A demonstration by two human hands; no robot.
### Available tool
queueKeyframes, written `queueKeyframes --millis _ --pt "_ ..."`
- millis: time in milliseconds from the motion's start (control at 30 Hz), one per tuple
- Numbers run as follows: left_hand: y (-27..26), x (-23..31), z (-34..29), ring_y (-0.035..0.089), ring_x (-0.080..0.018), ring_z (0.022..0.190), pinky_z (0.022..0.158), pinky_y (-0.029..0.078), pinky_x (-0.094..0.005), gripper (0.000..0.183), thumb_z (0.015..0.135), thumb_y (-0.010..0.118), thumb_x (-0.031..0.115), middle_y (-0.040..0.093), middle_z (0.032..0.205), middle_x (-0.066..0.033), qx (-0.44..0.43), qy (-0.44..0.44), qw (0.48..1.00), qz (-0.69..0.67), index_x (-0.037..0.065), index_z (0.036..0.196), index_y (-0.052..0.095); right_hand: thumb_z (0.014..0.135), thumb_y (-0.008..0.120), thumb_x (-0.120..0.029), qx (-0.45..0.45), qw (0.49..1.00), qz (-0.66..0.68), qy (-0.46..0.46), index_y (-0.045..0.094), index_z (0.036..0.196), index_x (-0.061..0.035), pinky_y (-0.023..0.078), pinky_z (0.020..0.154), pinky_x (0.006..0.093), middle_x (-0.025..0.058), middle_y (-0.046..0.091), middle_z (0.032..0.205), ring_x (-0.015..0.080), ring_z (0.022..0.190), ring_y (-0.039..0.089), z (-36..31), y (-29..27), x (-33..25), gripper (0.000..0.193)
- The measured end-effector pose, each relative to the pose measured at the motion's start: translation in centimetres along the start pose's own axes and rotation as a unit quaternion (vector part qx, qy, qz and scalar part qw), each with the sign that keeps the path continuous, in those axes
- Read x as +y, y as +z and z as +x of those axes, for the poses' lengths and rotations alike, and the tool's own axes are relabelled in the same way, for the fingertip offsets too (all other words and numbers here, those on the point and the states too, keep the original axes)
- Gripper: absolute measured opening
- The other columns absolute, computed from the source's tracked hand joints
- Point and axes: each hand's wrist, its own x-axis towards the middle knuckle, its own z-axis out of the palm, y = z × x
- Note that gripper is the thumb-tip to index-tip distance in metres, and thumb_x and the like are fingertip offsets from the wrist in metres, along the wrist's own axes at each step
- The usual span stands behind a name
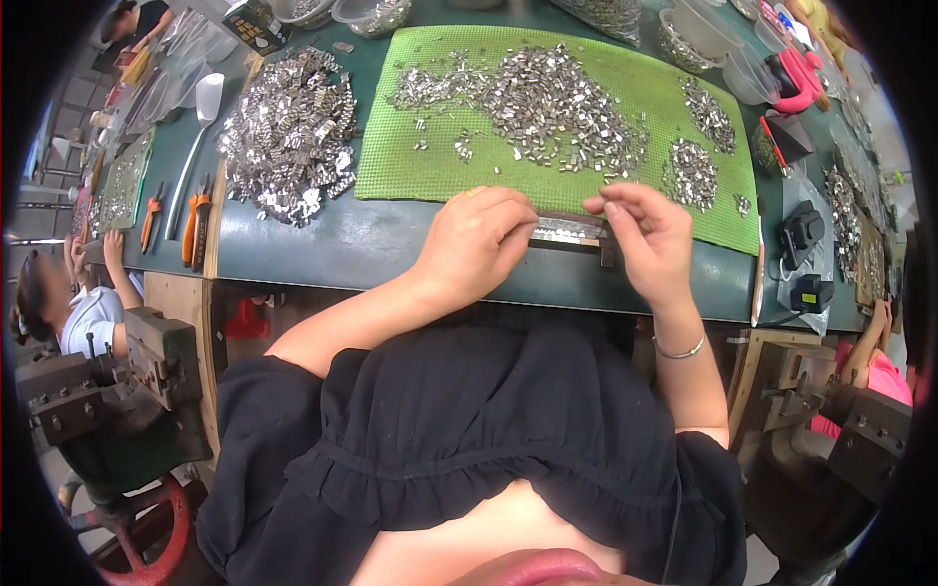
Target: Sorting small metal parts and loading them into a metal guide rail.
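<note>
A narrow metal bar [565,235] with a row of small shiny metal pieces along it lies near the table's front edge, between my hands. My left hand [479,239] is closed at the bar's left end, fingers curled down; its fingertips hide what they hold. Over the right end, the thumb and fingers of my right hand [647,234] come together in a pinch, and anything in it is too small to name. Just beyond both hands, a green textured mat [430,171] carries a big heap of small metal pieces [562,103].
Left of the mat is a large pile of metal parts [291,132], then a long-handled scoop [200,122] and orange-handled pliers [195,225]. Plastic tubs [699,39] line the back. A black device [803,230] stands right. Vises [161,356] flank me; other people work at both sides.
</note>
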Motion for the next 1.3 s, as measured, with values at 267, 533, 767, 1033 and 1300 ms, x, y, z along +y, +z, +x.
queueKeyframes --millis 267,533,767,1033,1300 --pt "-2.4 -0.9 0.6 0.063 -0.0254 0.098 0.087 0.044 -0.0413 0.023 0.079 0.075 0.013 0.068 0.108 -0.0060 -0.056 0.134 0.984 0.103 0.008 0.100 0.070 0.083 0.066 0.005 0.019 0.963 -0.201 -0.176 0.066 0.088 0.0033 0.048 0.062 0.0349 0.0144 0.065 0.076 0.0292 0.068 0.061 0.4 1.5 0.0 0.006" --pt "-4.5 -4.9 3.4 0.047 -0.0298 0.129 0.103 0.035 -0.0468 0.016 0.083 0.072 0.019 0.059 0.129 -0.0054 -0.072 0.040 0.936 0.343 0.012 0.097 0.075 0.084 0.062 0.006 0.004 0.963 -0.205 -0.177 0.065 0.089 0.0031 0.050 0.064 0.0375 0.0160 0.065 0.078 0.0337 0.070 0.062 0.7 2.7 0.0 0.006" --pt "-4.9 -5.2 3.3 0.050 -0.0277 0.122 0.099 0.036 -0.0509 0.004 0.083 0.069 0.014 0.059 0.121 -0.0044 -0.053 0.056 0.946 0.314 0.011 0.084 0.072 0.086 0.058 0.007 -0.082 0.983 -0.147 -0.075 0.064 0.091 0.0059 0.049 0.063 0.0279 0.0106 0.067 0.095 0.0163 0.072 0.062 0.4 2.5 -0.8 0.008" --pt "-5.1 -5.3 2.6 0.063 -0.0236 0.085 0.082 0.040 -0.0381 0.013 0.085 0.068 0.010 0.068 0.088 -0.0040 -0.048 -0.022 0.967 0.247 0.011 0.097 0.068 0.078 0.061 0.004 -0.068 0.954 -0.247 -0.158 0.061 0.084 0.0024 0.050 0.070 0.0382 0.0132 0.062 0.087 0.0327 0.080 0.061 0.5 3.3 -0.3 0.007" --pt "-3.8 -0.6 1.8 0.064 -0.0245 0.080 0.076 0.046 -0.0338 0.010 0.079 0.077 0.010 0.072 0.084 -0.0058 -0.049 -0.037 0.998 -0.008 0.006 0.087 0.072 0.071 0.068 -0.001 -0.067 0.884 -0.360 -0.290 0.064 0.097 0.0001 0.050 0.077 0.0393 0.0129 0.063 0.104 0.0304 0.091 0.061 -0.9 2.9 0.2 0.026"
